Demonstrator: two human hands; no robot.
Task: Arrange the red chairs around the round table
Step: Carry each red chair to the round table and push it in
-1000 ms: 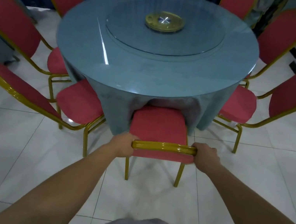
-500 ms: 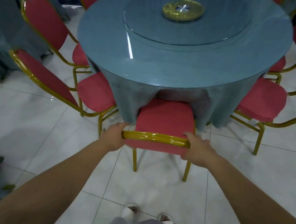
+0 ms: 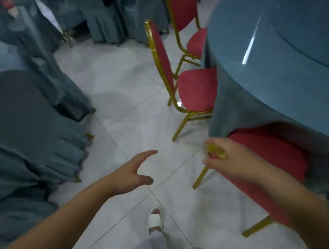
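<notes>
The left hand (image 3: 134,171) hangs spread and empty, apart from the chair (image 3: 268,156), whose gold back rail the right hand (image 3: 233,162) clasps at its left end. From that grip the seat runs forward-right, tucked under the table (image 3: 285,79); a neighbour chair (image 3: 194,92) stands beyond, leftward.

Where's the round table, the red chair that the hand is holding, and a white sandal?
round table (image 3: 294,86): head view, on its bare blue-grey top.
red chair (image 3: 270,156): head view, on its seat cushion.
white sandal (image 3: 156,220): head view, on its front strap.
</notes>
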